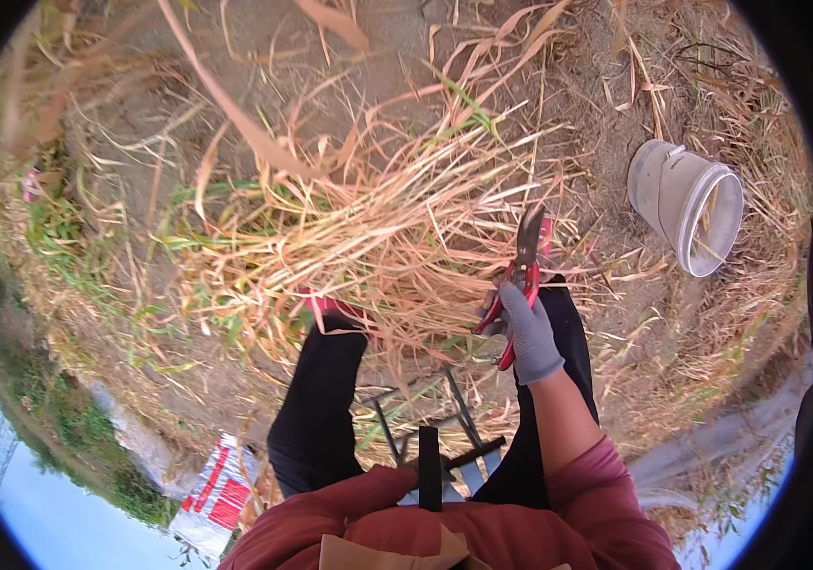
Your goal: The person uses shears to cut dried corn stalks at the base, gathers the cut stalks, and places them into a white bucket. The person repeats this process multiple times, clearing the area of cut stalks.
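My right hand [531,335], in a grey knit glove, is closed around red-handled pruning shears [520,285]. Their dark blades [530,231] point away from me, above the right edge of a heap of cut dry stalks and leaves [378,228]. The straw-coloured heap, with some green leaves in it, lies on the ground in front of my feet. My left sleeve [378,491] bends across my lap; the left hand itself is hidden from view near a black strap [428,467].
A whitish plastic bucket [670,189] lies on its side at the right, with some stalks inside. Between my legs stands a dark-framed stool [460,406]. A white and red sack [218,495] is at lower left. Long dry leaves [243,121] hang close to the camera.
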Demonstrator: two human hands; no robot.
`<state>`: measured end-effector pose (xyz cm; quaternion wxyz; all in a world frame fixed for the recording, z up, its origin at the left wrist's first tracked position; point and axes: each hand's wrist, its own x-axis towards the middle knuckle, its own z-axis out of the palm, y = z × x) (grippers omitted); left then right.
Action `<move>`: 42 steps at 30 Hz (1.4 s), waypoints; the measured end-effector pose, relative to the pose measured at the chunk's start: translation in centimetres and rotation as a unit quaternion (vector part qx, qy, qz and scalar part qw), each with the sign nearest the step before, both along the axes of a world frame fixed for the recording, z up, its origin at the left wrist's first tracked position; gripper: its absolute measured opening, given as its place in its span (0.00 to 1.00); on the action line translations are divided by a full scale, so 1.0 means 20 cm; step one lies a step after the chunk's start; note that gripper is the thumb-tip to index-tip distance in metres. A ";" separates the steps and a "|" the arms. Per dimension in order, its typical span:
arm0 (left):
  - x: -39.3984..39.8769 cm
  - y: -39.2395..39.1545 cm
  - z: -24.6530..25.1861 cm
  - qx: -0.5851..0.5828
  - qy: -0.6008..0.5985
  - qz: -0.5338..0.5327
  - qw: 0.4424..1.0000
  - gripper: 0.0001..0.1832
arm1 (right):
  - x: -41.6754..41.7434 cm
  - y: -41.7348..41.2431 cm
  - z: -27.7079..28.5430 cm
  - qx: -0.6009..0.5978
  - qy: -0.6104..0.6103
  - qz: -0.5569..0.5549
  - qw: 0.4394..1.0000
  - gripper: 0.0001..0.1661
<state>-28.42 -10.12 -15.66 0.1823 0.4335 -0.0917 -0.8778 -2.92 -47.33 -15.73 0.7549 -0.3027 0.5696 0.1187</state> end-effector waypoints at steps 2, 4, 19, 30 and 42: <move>0.38 -0.29 0.27 -0.006 0.003 -0.067 0.998 0.19 | -0.10 -0.01 -0.06 -0.028 0.019 0.012 0.999 0.16; 0.54 -0.44 0.39 -0.005 -0.010 -0.064 0.998 0.19 | -0.18 -0.04 -0.11 -0.058 0.044 0.008 0.997 0.15; 0.90 -0.75 0.74 0.183 -0.145 0.065 0.970 0.22 | -0.20 -0.37 -0.08 -0.074 0.058 0.052 0.994 0.30; 1.80 -1.55 0.90 0.098 -0.377 -0.207 0.897 0.16 | 0.10 -0.64 -0.15 -0.101 0.055 -0.071 0.991 0.28; 3.09 -1.66 0.14 -0.022 -0.393 -0.382 0.836 0.27 | 0.43 -0.84 -0.14 -0.053 0.049 -0.474 0.878 0.20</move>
